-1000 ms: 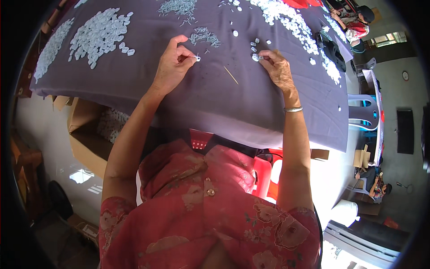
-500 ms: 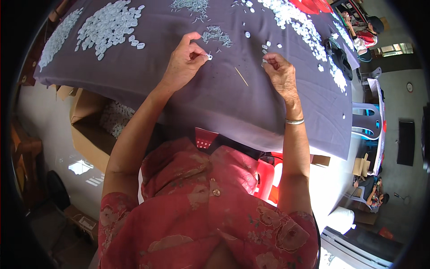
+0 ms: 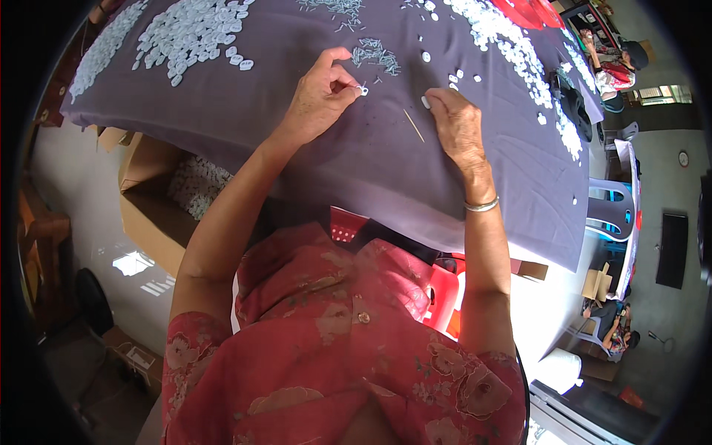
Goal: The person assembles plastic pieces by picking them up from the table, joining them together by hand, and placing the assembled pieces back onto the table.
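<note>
Over the dark cloth of the table (image 3: 356, 156), my left hand (image 3: 322, 96) pinches a small white plastic piece (image 3: 363, 90) between thumb and forefinger. My right hand (image 3: 458, 126) holds another small white piece, an oval cap (image 3: 426, 102), at its fingertips. The two hands are apart, with a thin wooden stick (image 3: 414, 125) lying between them. Just beyond my left hand is a small heap of grey pins (image 3: 376, 55). A few loose white pieces (image 3: 455, 78) lie beyond my right hand.
White plastic pieces spread at the far left (image 3: 193, 33) and far right (image 3: 512, 48). More grey pins (image 3: 331, 10) lie at the back, near a red tray (image 3: 530, 11). An open cardboard box (image 3: 141, 196) of white pieces stands below the table's left edge. Other people sit at the right.
My right hand has moved left, away from the loose white pieces, with an oval cap now showing at its fingertips. My left hand keeps its pinch. The view has shifted slightly.
</note>
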